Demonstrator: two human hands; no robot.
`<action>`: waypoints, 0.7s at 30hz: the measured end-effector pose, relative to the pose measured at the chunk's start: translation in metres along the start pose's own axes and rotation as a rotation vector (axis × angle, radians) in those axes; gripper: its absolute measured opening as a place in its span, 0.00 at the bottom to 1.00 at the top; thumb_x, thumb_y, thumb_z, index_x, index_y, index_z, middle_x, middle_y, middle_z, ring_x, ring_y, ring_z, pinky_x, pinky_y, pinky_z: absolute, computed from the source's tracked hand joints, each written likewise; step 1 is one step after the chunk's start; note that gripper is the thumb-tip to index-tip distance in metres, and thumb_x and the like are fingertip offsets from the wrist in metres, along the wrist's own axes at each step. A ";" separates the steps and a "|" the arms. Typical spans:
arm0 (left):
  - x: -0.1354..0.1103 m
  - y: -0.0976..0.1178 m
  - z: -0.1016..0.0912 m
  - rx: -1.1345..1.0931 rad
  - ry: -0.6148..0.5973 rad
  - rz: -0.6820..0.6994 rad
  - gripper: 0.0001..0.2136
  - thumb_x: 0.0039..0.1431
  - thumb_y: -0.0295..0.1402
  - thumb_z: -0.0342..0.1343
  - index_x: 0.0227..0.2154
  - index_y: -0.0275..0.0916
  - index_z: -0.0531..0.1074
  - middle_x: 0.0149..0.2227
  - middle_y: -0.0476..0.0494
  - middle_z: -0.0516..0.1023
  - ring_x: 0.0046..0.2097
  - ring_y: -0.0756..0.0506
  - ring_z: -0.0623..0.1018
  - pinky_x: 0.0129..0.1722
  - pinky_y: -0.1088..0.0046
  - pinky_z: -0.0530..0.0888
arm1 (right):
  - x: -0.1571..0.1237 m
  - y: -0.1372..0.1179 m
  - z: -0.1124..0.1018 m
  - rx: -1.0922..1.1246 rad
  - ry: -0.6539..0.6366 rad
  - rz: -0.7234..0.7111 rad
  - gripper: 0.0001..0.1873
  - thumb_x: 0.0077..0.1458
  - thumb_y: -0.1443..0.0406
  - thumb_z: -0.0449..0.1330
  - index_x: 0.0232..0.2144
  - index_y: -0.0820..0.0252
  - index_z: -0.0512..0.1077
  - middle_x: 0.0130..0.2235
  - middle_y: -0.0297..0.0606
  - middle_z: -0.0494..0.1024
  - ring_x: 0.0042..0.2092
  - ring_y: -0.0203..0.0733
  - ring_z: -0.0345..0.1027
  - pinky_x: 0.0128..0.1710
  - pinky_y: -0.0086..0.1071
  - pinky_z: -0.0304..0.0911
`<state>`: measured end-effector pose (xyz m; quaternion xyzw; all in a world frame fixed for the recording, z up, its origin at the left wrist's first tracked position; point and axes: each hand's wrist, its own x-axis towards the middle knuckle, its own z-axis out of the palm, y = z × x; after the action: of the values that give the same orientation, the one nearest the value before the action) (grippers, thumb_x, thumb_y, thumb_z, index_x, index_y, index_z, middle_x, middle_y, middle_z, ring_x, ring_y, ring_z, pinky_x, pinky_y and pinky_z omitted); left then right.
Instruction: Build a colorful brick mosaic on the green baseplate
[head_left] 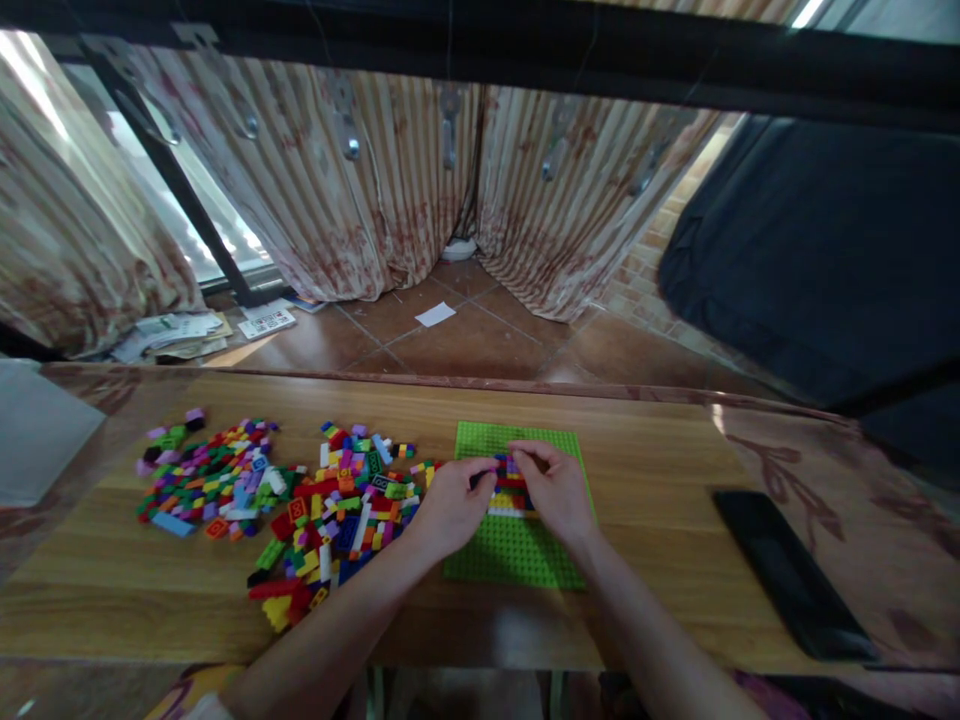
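Note:
A green studded baseplate (510, 560) lies on the wooden table, with rows of blue, red, yellow and white toy bricks (512, 490) built up near its middle. My left hand (454, 505) is at the left side of the build, thumb and forefinger pinched together; whatever is between them is too small to make out. From the right, my right hand (559, 490) reaches over the build with its fingertips closed at a small purple brick (512, 464) on the far side. My fingers cover part of the rows.
Two heaps of loose coloured bricks, a farther heap (217, 470) and a nearer heap (337, 510), spread over the table's left half. A black phone-like slab (791, 570) lies at the right end. Patterned curtains (375, 190) hang beyond the table (652, 480).

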<state>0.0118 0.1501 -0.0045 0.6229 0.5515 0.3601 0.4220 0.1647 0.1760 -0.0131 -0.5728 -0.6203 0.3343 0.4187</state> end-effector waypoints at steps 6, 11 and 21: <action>-0.001 0.004 -0.001 0.001 -0.012 0.008 0.15 0.59 0.31 0.49 0.43 0.38 0.78 0.43 0.44 0.81 0.43 0.45 0.79 0.48 0.69 0.73 | -0.001 -0.003 0.003 -0.116 0.006 -0.079 0.10 0.53 0.60 0.57 0.33 0.54 0.78 0.35 0.39 0.80 0.39 0.46 0.72 0.44 0.43 0.66; 0.000 0.003 -0.004 -0.005 -0.001 0.003 0.14 0.58 0.30 0.50 0.42 0.39 0.78 0.43 0.44 0.81 0.42 0.45 0.79 0.46 0.70 0.73 | -0.003 -0.003 0.006 -0.193 0.037 -0.063 0.09 0.51 0.61 0.58 0.30 0.54 0.79 0.33 0.38 0.80 0.38 0.45 0.71 0.43 0.41 0.65; -0.002 0.013 -0.016 -0.378 0.025 -0.254 0.13 0.55 0.34 0.54 0.39 0.32 0.77 0.17 0.54 0.66 0.18 0.55 0.62 0.19 0.79 0.57 | -0.002 0.000 0.006 -0.099 0.025 -0.037 0.10 0.51 0.60 0.58 0.30 0.55 0.78 0.33 0.37 0.80 0.37 0.44 0.72 0.43 0.41 0.65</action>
<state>0.0022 0.1495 0.0135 0.4539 0.5535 0.4088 0.5661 0.1596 0.1744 -0.0160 -0.5853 -0.6414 0.2881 0.4038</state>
